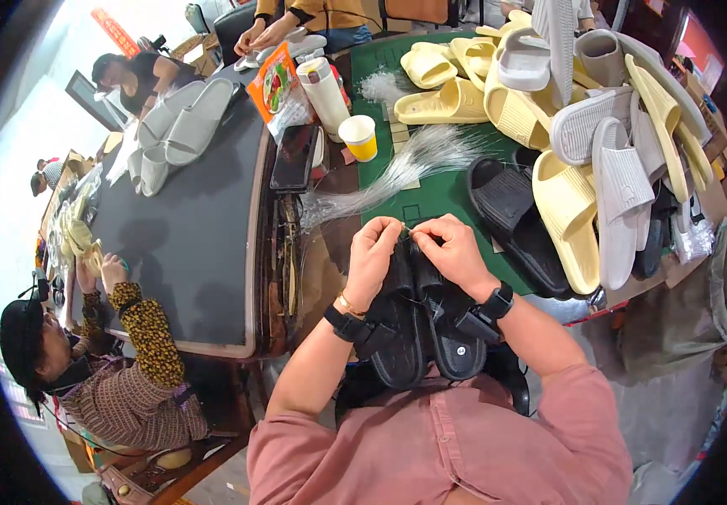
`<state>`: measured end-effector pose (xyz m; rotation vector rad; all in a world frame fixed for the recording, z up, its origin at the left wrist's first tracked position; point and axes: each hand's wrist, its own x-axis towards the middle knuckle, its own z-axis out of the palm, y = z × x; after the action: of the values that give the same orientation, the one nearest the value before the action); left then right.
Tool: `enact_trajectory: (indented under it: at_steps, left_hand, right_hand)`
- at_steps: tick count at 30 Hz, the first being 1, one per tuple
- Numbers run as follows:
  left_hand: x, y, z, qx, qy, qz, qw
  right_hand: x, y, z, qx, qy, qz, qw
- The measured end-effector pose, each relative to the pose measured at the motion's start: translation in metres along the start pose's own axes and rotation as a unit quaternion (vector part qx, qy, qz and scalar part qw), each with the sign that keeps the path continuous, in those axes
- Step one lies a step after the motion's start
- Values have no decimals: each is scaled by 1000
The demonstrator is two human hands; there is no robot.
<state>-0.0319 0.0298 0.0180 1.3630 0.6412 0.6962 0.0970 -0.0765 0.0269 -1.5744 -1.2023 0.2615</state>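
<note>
Black slippers (400,330) lie with far ends between both hands (371,255) (458,252).

The pair of black slippers (462,360) is showing a matt, rubbery surface; the bundle of clear strands (422,162) is gleaming like glossy plastic; the green tabletop (446,199) beneath it is looking smooth and matt; the cream slippers (567,220) and pale grey slippers (621,189) are carrying ribbed straps of matt, foam-like plastic. The phone (294,160) is shining with a smooth, glassy face; the orange packet (276,84) is glinting like slick plastic film; the yellow-and-white cup (360,143) is looking like smooth paper; the pink shirt (397,446) is showing soft, matt cloth; the bracelet (346,302) is gleaming like polished metal.
</note>
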Motion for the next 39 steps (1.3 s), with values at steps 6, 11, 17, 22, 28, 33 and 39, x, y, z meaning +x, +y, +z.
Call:
enact_trajectory:
  at_steps: [6, 11, 17, 22, 28, 33, 39]
  left_hand:
    - [0, -1, 1, -19, 1, -1, 1000]
    - [-1, 1, 3, 33, 5, 6, 999]
    - [1, -3, 2, 16, -20, 27, 999]
    - [1, -7, 1, 61, -17, 45, 997]
    - [2, -7, 1, 55, -31, 56, 996]
    - [0, -5, 0, 64, -33, 55, 996]
    - [-2, -5, 1, 76, -41, 66, 994]
  right_hand:
    - [-2, 3, 0, -13, 13, -1, 1000]
    - [-2, 1, 1, -10, 16, 5, 1000]
    - [-1, -1, 1, -7, 13, 4, 1000]
    - [-4, 0, 0, 6, 4, 16, 1000]
    - [-3, 2, 0, -11, -8, 22, 1000]
    - [-4, 3, 0, 10, 1, 56, 998]
    - [-4, 5, -1, -4, -6, 47, 999]
